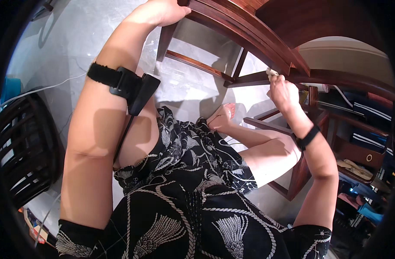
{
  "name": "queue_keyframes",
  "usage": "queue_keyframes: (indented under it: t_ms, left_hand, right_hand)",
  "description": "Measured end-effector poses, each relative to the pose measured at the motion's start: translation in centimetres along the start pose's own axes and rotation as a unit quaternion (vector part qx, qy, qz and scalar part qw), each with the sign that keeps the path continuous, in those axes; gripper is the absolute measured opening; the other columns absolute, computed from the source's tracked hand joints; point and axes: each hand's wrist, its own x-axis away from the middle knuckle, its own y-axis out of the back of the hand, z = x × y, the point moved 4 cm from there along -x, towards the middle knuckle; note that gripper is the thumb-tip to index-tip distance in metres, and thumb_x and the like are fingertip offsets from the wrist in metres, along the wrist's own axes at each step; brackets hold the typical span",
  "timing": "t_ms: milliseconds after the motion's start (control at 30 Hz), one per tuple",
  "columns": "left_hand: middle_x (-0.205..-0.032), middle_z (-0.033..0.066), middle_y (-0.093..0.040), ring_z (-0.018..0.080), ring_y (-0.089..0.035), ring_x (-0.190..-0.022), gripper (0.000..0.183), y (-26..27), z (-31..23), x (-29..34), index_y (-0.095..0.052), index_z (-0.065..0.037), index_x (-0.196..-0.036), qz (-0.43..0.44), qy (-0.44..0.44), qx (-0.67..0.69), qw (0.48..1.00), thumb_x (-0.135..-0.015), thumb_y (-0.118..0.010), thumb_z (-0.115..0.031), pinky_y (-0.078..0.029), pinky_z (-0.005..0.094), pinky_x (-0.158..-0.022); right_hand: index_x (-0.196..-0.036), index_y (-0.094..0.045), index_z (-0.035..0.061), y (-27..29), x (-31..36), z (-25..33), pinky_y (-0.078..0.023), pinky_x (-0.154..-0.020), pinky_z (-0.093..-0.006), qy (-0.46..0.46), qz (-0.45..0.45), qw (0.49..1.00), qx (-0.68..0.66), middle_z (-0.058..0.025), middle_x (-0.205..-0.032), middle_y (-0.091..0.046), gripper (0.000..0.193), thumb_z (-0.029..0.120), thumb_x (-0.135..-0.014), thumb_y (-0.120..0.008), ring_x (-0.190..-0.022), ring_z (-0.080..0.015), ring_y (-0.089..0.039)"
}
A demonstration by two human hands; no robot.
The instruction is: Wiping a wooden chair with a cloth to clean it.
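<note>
A dark reddish-brown wooden chair [245, 36] fills the upper right, its rails and legs slanting across the view. My left hand [165, 12] is at the top edge, closed on the chair's rail with the thumb along it; the other fingers are mostly cut off by the frame. Farther right, my right hand [285, 94] is closed around a small whitish cloth [272, 72]. A bit of the cloth sticks out beyond the fingers and lies against the chair's frame; the rest is hidden in the hand.
My bare legs and one foot [222, 115] are below the chair, on the grey floor [184, 93]. A black slatted chair [27, 146] stands at the left, near a white cable [50, 86]. At the right, a shelf holds a brown bag [364, 153] and folded clothes [370, 113].
</note>
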Motion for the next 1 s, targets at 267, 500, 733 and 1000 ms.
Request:
queue_keyframes:
  t_ms: [267, 500, 733, 1000]
  left_hand:
    - [-0.107, 0.0258, -0.065, 0.0354, -0.063, -0.102, 0.06, 1.5, -2.1, 0.4, -0.061, 0.011, -0.11, 0.079, -0.04, 0.024, 0.996, -0.087, -0.059, -0.044, -0.046, 0.0395, -0.09]
    - [-0.106, 0.0297, -0.064, 0.0374, -0.062, -0.106, 0.066, 1.7, -0.2, -1.1, -0.062, 0.009, -0.11, -0.051, 0.016, -0.12, 0.991, -0.084, -0.06, -0.051, -0.047, 0.041, -0.089]
    - [-0.116, 0.0204, -0.064, 0.0286, -0.059, -0.112, 0.061, 0.6, 0.8, -1.4, -0.059, 0.003, -0.121, -0.022, 0.064, -0.008, 0.998, -0.085, -0.063, -0.046, -0.044, 0.0376, -0.093]
    - [-0.124, 0.0212, -0.059, 0.0315, -0.056, -0.117, 0.048, 0.5, -0.7, 0.4, -0.056, 0.004, -0.124, 0.015, 0.068, 0.084, 0.994, -0.09, -0.06, -0.029, -0.042, 0.0381, -0.097]
  right_hand:
    - [-0.12, -0.035, 0.0036, -1.2, -0.6, -3.3, -0.054, -0.062, -0.0484, -0.142, -0.17, 0.951, -0.217, -0.0249, -0.093, -0.062, 0.048, 0.01, -0.081, -0.063, -0.078, -0.0405, -0.065]
    - [-0.112, -0.045, 0.0014, -0.2, -1.8, -1.9, -0.053, -0.069, -0.0491, -0.144, -0.226, 0.866, -0.422, -0.0257, -0.09, -0.063, 0.024, 0.017, -0.094, -0.041, -0.08, -0.04, -0.065]
    - [-0.116, -0.045, 0.0033, 6.0, -2.6, 10.7, -0.049, -0.076, -0.0514, -0.087, -0.333, 0.667, -0.661, -0.0282, -0.098, -0.061, 0.028, 0.014, -0.091, -0.055, -0.089, -0.047, -0.06]
    - [-0.114, -0.04, -0.004, -7.6, -2.7, 2.8, -0.057, -0.054, -0.0328, -0.333, -0.318, 0.344, -0.819, -0.0159, -0.096, -0.063, 0.024, 0.008, -0.095, -0.048, -0.06, -0.0232, -0.066]
